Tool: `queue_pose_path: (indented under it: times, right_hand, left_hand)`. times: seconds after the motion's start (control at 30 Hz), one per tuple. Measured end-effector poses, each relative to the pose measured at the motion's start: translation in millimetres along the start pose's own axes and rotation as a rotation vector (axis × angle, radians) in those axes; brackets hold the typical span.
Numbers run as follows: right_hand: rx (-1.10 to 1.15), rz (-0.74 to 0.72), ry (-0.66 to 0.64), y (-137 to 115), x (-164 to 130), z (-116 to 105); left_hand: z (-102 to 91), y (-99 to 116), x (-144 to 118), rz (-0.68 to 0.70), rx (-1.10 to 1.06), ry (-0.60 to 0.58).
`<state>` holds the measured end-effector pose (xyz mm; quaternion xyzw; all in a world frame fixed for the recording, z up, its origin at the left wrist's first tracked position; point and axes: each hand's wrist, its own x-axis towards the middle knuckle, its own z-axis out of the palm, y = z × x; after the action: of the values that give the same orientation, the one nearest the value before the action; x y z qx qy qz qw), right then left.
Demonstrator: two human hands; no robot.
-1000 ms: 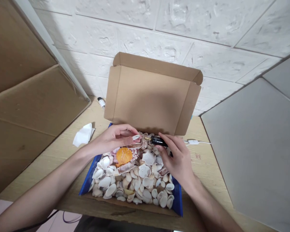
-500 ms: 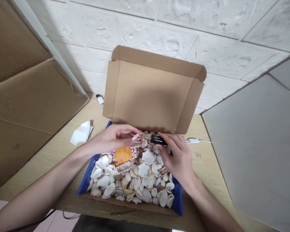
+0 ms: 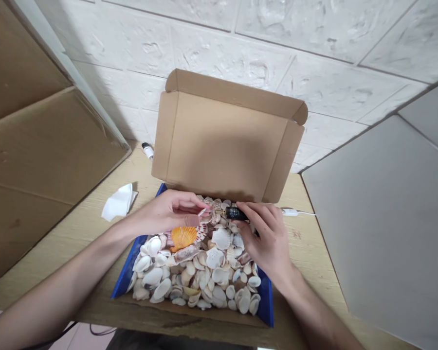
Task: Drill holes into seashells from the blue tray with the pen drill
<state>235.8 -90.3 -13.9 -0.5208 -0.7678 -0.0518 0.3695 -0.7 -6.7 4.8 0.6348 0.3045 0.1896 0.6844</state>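
A blue-sided cardboard box [image 3: 121, 282] lies on a wooden table, full of several white and tan seashells [image 3: 204, 272], with one orange scallop shell [image 3: 182, 236] near the back left. Its brown lid [image 3: 224, 141] stands upright behind. My left hand [image 3: 168, 214] pinches a small white shell [image 3: 203, 212] over the back of the pile. My right hand [image 3: 268, 240] grips a black pen-shaped tool [image 3: 235, 213], and its thin metal tip meets that small shell.
A crumpled white tissue [image 3: 118, 203] lies left of the box. A small white bottle with a black cap [image 3: 147, 151] stands by the wall. A white cord with an inline switch [image 3: 290, 212] runs right of the box. Cardboard sheets [image 3: 40, 146] lean at left, a grey panel [image 3: 379, 218] at right.
Both hands stay together at the back of the box with the shell and tool. The view has shifted slightly; the tool tip stays on the small shell.
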Motion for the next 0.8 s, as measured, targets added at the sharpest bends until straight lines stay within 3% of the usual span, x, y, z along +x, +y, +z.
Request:
queue_pose_path:
  times: [0.13, 0.33, 0.6, 0.8]
  right_hand:
    - [-0.028, -0.022, 0.018, 0, 0, -1]
    - [0.004, 0.053, -0.158, 0, -2, 1]
    - [-0.058, -0.041, 0.003, -1, 1, -2]
    - [-0.058, -0.032, 0.005, 0, -1, -2]
  left_hand:
    - [-0.3, -4, 0, -0.002, -0.006, 0.012]
    - [-0.8, -4, 1, -0.02, -0.04, 0.047]
    - [3.6, 3, -1, -0.013, -0.003, 0.004]
    - [4.5, 5, -2, -0.041, -0.001, 0.014]
